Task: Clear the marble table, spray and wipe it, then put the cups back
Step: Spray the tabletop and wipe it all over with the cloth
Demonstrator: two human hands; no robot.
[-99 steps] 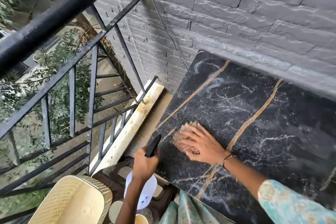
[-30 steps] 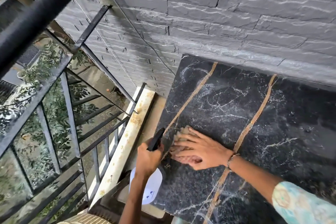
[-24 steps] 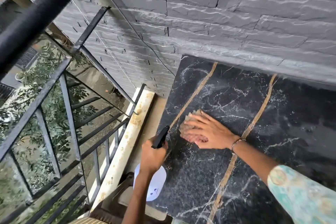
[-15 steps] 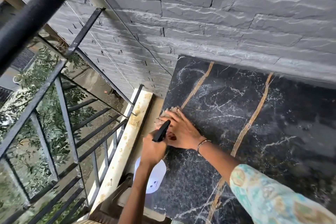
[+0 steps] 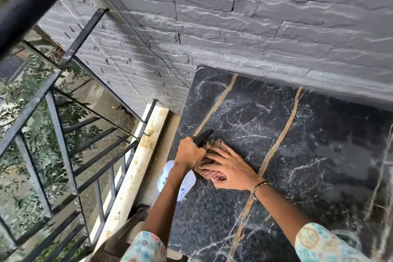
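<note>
The black marble table (image 5: 308, 155), veined in white with two tan stripes, fills the right of the head view against the wall. My right hand (image 5: 231, 170) lies flat on a folded brownish cloth (image 5: 212, 168) near the table's left edge. My left hand (image 5: 189, 152) grips a spray bottle (image 5: 177, 183) by its black trigger head; the white body hangs below my wrist, at the table's left edge. The two hands touch. No cups are in view.
A grey stone-block wall (image 5: 255, 17) stands behind the table. Left of the table runs a stained pale ledge (image 5: 136, 166), then a black metal railing (image 5: 63, 134) with foliage below. A brown stool edge (image 5: 131, 225) shows by my left sleeve.
My right hand slid the cloth left toward the table's edge, then back down and right. My left hand with the spray bottle rose closer until it met the right hand.
</note>
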